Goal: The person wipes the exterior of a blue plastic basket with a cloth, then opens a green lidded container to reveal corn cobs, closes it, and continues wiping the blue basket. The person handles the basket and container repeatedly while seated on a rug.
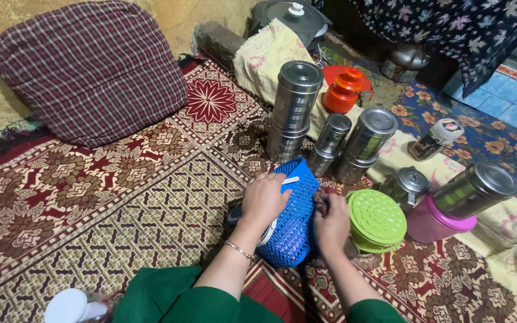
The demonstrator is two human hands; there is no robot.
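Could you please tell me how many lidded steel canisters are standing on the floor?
4: a tall stacked steel canister at the back, a slim one and a wider one before it, and one on a pink base at right. Others may be hidden.

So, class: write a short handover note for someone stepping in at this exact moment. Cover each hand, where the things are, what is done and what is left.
Left hand: resting on top of the blue perforated basket, gripping it.
Right hand: at the basket's right edge, fingers curled on something too hidden to identify.
Basket: tilted on the patterned rug, in front of the person.
Nearby: green round lidded container just right of the right hand; steel canisters standing behind the basket.
Done: basket is in both hands.
Left: basket not yet set down or released.
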